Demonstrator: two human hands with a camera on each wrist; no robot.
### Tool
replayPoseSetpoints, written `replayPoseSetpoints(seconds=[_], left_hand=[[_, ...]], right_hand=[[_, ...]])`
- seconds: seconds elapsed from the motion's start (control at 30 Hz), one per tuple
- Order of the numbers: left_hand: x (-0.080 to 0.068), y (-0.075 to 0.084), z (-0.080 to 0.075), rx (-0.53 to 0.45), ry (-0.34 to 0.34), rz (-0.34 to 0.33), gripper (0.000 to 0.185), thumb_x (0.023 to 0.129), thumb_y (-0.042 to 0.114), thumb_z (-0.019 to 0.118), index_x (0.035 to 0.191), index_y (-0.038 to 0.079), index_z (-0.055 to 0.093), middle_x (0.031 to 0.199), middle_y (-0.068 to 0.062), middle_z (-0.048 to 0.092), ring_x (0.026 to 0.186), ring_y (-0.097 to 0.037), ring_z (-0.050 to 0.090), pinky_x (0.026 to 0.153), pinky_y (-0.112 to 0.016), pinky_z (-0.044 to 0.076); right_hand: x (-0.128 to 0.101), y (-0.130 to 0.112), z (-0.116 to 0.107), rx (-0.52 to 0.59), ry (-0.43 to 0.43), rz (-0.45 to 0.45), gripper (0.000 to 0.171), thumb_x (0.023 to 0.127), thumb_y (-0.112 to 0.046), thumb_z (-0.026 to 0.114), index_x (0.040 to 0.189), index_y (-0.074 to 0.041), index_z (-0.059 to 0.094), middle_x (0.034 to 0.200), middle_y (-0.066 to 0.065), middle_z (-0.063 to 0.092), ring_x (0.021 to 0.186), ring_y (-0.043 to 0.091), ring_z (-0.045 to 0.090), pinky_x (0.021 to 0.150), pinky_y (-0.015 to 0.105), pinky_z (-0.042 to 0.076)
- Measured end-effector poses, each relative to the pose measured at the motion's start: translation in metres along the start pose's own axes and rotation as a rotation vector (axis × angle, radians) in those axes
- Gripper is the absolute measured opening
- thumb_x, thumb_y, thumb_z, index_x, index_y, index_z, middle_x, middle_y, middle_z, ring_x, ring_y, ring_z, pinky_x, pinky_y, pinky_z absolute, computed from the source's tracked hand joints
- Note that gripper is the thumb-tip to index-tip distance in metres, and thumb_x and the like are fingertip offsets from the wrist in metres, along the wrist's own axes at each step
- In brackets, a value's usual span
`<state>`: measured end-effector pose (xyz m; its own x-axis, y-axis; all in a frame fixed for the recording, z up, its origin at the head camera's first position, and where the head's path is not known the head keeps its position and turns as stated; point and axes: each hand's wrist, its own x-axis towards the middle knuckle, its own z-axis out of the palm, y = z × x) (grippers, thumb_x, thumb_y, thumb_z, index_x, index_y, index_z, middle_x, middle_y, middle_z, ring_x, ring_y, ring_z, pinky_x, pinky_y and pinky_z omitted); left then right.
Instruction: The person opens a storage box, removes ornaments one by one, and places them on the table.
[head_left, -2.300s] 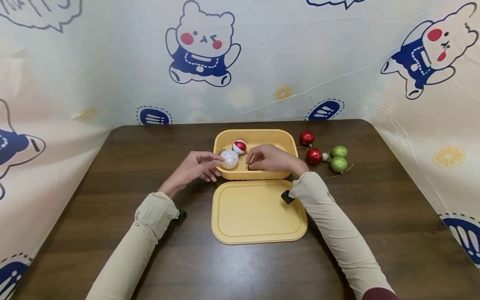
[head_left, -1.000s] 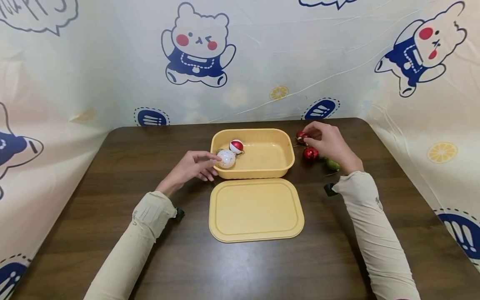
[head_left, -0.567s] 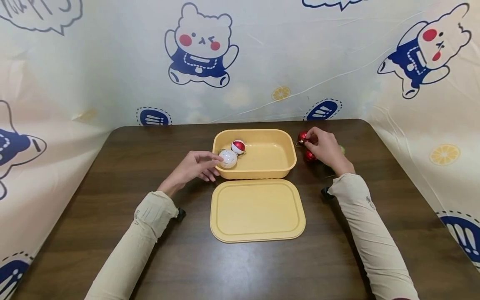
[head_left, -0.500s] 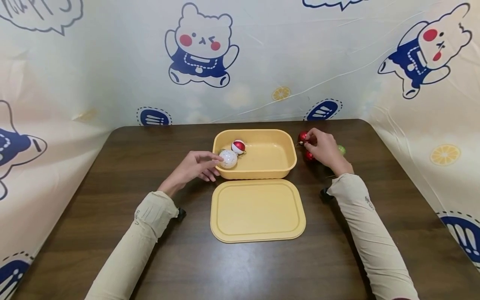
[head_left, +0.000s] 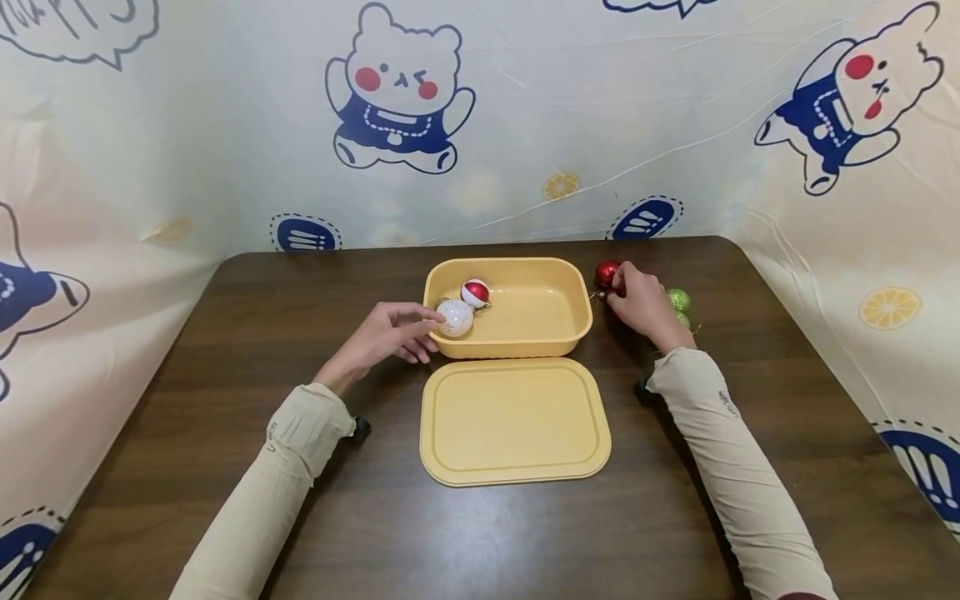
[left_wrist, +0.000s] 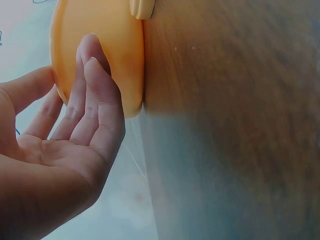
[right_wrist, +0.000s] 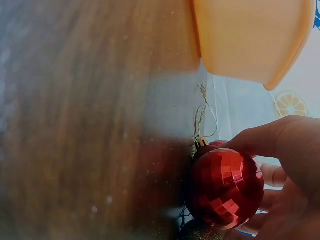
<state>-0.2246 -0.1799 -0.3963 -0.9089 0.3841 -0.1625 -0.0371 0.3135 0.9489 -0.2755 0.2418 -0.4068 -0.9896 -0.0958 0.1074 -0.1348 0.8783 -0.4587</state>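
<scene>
My left hand (head_left: 386, 337) rests against the left end of the yellow plastic box (head_left: 562, 347). Its thumb touches the rim, and its fingers lie loosely extended along the outer wall in the left wrist view. Inside that end sit a speckled white Christmas ball (head_left: 454, 318) and a red-and-white one (head_left: 475, 292). To the right of the box, my right hand (head_left: 645, 304) has its thumb and fingers around a red Christmas ball. The right wrist view shows a faceted red ball (right_wrist: 225, 187) with a gold cap and string; another red ball (head_left: 607, 272) lies at the fingertips, partly hidden.
A yellow lid (head_left: 516, 421) lies flat in front of the box. Green glitter balls (head_left: 678, 300) lie on the table just beyond my right hand, one partly covered by it. A printed cloth (head_left: 510, 108) hangs behind the brown table (head_left: 300, 317).
My right hand has left the box, reached the red balls on the right, then shifted slightly nearer, hiding one of them. My left hand has stayed at the box's left end.
</scene>
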Motion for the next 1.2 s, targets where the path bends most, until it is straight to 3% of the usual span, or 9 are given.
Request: replayPoseSetpoints(seconds=[0.27,0.5,0.7,1.03,1.2], left_hand=[[-0.001,0.001,0.000,-0.003,-0.009,0.008,0.030,0.100,0.024,0.062,0.123,0.005,0.067,0.092,-0.029,0.070,0.070,-0.033,0.071,0.065,-0.039,0.061],[-0.001,0.001,0.000,-0.002,-0.012,0.007,0.031,0.100,0.023,0.062,0.124,0.003,0.067,0.092,-0.029,0.070,0.069,-0.031,0.071,0.065,-0.039,0.061],[-0.002,0.002,0.000,-0.007,-0.008,0.008,0.029,0.100,0.022,0.062,0.123,0.005,0.067,0.092,-0.028,0.070,0.068,-0.029,0.070,0.065,-0.039,0.061],[0.000,0.000,0.002,-0.004,0.000,0.034,0.029,0.101,0.021,0.061,0.124,0.004,0.066,0.088,-0.028,0.070,0.067,-0.029,0.070,0.064,-0.042,0.060],[0.002,-0.001,0.002,0.008,0.015,0.062,0.040,0.100,0.018,0.063,0.137,0.009,0.052,0.087,-0.026,0.070,0.070,-0.030,0.070,0.068,-0.047,0.061]], right_hand=[[0.001,0.001,0.001,-0.028,-0.003,0.004,0.016,0.092,-0.010,0.063,0.101,-0.003,0.052,0.092,0.020,0.060,0.082,0.038,0.056,0.078,0.050,0.050],[-0.004,-0.007,-0.010,-0.031,-0.003,0.021,0.016,0.093,-0.012,0.064,0.101,-0.003,0.054,0.089,0.018,0.059,0.080,0.034,0.056,0.072,0.045,0.051],[-0.009,-0.018,-0.021,-0.003,0.014,0.022,0.015,0.095,-0.012,0.062,0.104,-0.003,0.055,0.091,0.018,0.060,0.082,0.033,0.055,0.076,0.045,0.052],[-0.016,-0.062,-0.025,0.019,0.068,-0.179,0.012,0.094,-0.011,0.065,0.099,-0.003,0.058,0.088,0.016,0.058,0.089,0.031,0.049,0.076,0.044,0.044],[-0.017,-0.091,-0.019,0.045,0.059,-0.290,0.015,0.094,-0.011,0.066,0.104,-0.001,0.059,0.097,0.017,0.062,0.099,0.033,0.051,0.083,0.046,0.045]])
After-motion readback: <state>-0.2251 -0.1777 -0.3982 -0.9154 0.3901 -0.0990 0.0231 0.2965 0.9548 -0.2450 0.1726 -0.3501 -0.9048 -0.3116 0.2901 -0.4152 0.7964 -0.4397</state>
